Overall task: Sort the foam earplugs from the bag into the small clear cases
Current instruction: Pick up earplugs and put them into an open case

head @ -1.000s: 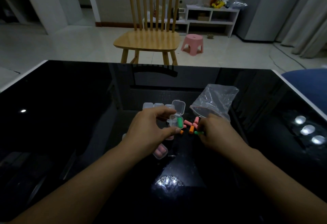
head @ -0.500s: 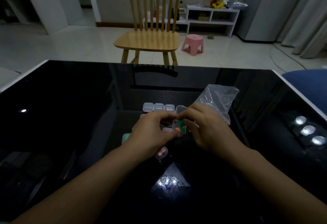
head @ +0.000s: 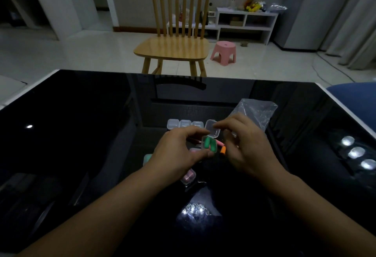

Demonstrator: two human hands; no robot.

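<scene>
While the fingers (head: pixel 195 134) of the left hand (head: pixel 179 155) curl round a small clear case (head: pixel 208 144), pinching it between thumb and forefinger, two green earplugs (head: pixel 209 145) lie side by side inside it. The case's hinged lid (head: pixel 212 131) stands open, tilted up and away, and the right hand (head: pixel 244 145) pinches that lid at its upper edge with thumb and forefinger, its other fingers loosely curled. Just beside the case, between the two hands, an orange earplug (head: pixel 223 150) and a pink earplug (head: pixel 219 143) rest on the black glossy counter (head: pixel 81 134). Beyond the hands, a row of closed empty cases (head: pixel 184 124) sits on the counter, and the crumpled clear bag (head: pixel 257 112) lies behind the right hand. Under the left wrist, a case with pink earplugs (head: pixel 188 177) lies near, and another case with a greenish content (head: pixel 147 158) peeks out at the wrist's left. Past the counter stand a wooden chair (head: pixel 173 49) and a pink stool (head: pixel 223 52).
</scene>
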